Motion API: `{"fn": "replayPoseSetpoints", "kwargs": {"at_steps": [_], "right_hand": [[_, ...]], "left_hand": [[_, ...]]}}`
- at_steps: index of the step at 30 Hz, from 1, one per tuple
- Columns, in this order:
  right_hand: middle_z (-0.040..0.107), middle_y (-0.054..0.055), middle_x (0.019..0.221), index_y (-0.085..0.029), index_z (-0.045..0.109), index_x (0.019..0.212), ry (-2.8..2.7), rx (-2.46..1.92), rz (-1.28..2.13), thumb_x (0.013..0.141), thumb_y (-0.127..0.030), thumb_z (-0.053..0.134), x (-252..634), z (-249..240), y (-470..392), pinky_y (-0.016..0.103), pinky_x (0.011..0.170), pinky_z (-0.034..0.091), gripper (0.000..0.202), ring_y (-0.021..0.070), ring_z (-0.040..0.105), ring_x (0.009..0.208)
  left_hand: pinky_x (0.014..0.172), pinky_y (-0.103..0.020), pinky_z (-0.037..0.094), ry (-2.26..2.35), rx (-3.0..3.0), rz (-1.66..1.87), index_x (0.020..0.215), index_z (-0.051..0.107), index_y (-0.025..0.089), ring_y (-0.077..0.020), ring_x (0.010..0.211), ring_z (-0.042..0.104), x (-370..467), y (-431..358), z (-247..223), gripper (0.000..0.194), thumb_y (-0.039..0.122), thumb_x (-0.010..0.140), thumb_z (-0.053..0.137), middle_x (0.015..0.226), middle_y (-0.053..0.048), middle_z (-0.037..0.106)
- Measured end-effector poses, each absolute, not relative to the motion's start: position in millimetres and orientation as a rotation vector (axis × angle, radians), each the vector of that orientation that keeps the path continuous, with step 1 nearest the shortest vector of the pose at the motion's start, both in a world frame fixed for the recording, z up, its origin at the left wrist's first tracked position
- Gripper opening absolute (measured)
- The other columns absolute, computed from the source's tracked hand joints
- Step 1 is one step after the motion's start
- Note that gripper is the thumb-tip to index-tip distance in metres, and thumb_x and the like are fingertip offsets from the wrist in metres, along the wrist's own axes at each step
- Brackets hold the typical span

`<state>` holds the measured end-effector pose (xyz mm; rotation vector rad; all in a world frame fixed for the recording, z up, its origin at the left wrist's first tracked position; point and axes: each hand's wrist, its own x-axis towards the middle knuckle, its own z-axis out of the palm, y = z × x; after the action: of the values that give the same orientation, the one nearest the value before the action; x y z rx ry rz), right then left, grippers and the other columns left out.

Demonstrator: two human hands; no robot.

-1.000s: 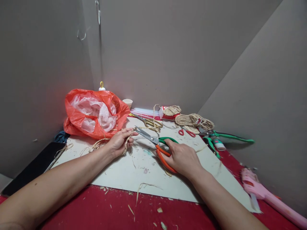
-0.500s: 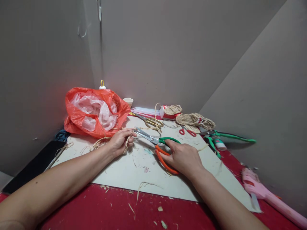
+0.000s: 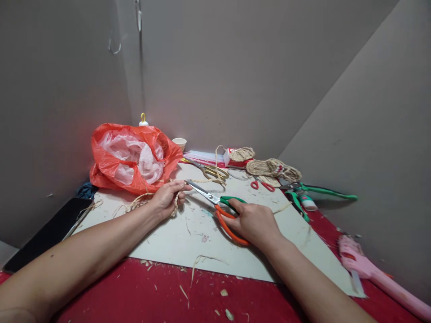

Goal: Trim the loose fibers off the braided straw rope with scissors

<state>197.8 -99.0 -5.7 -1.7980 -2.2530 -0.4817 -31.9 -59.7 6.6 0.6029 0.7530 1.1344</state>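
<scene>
My left hand (image 3: 168,197) is closed on a thin braided straw cord (image 3: 175,204), which hangs in a loop below the fingers. Scissors (image 3: 210,197) with one green and one orange handle are in my right hand (image 3: 254,220), its fingers through the handles. Their blades are nearly together, and the tips touch or lie very near my left fingertips and the cord. Both hands are over a white board (image 3: 161,244). More straw cord (image 3: 138,202) lies behind my left wrist.
A red plastic bag (image 3: 111,172) stands at the back left. Brass-handled scissors (image 3: 215,172), woven straw sandals (image 3: 266,167) and green-handled pliers (image 3: 326,192) line the back. A pink glue gun (image 3: 363,264) lies right, a black flat object (image 3: 47,233) left.
The scissors' blades have come closer together, and my right hand has moved slightly left. My left hand stays nearly where it was, still holding the cord.
</scene>
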Motion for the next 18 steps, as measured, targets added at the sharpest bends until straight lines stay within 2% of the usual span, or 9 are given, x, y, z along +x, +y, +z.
{"fn": "replayPoseSetpoints", "kwargs": {"at_steps": [11, 18], "right_hand": [[0.062, 0.003, 0.055, -0.024, 0.067, 0.079, -2.28, -1.748, -0.422, 0.078, -0.064, 0.043, 199.4, -5.1, -97.2, 0.027, 0.049, 0.021, 0.047, 0.0152, 0.052, 0.046], [0.066, 0.002, 0.058, -0.024, 0.063, 0.075, -2.301, -1.724, -0.397, 0.081, -0.061, 0.043, 198.7, -1.8, -98.3, 0.027, 0.049, 0.025, 0.042, 0.0161, 0.058, 0.05]], "left_hand": [[0.035, -0.011, 0.033, 0.738, 0.605, 1.134, 0.079, 0.055, 0.011, -0.0006, 0.038, 0.041, -34.0, -58.1, 2.0, 0.006, 0.004, 0.078, 0.054, 0.071, -0.004, 0.063], [0.036, -0.012, 0.033, 0.728, 0.617, 1.147, 0.083, 0.055, 0.011, -0.0015, 0.039, 0.043, -35.5, -55.9, -4.1, 0.009, 0.006, 0.076, 0.057, 0.071, -0.005, 0.064]]}}
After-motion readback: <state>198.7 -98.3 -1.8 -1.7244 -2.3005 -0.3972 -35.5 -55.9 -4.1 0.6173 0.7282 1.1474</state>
